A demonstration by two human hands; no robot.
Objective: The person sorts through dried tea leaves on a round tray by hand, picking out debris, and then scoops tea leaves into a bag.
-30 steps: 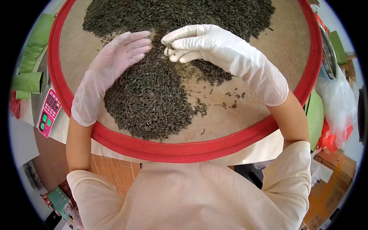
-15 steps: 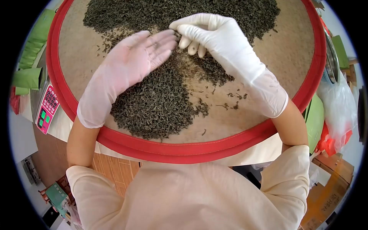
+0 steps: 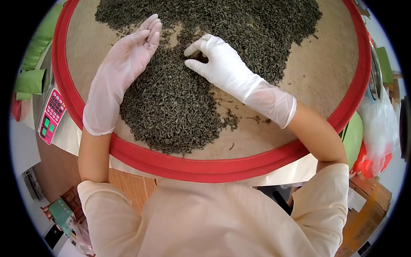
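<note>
A heap of dark, curled dried tea leaves (image 3: 171,115) lies near the front of a round tray (image 3: 239,150) with a red cloth rim. My left hand (image 3: 132,53), in a thin white glove, is at the heap's left side with the palm turned inward. Its fingers are stretched out and slightly cupped, with nothing visible in them. Over the heap's upper right edge is my right hand (image 3: 214,60), also gloved. Its thumb and curled forefinger stand apart, and no leaf shows between them; its other fingers are partly hidden.
A larger pile of tea leaves (image 3: 239,25) covers the tray's far part. Pink-keyed scales (image 3: 52,115) stand at the left, beside green pouches (image 3: 32,83). To the right are a clear plastic bag (image 3: 379,124), a metal bowl (image 3: 375,68) and a cardboard box (image 3: 368,197).
My hands have moved apart. The left went left and up, while the right moved down and to the left, its thumb and forefinger parting. Loose leaves right of the heap are fewer.
</note>
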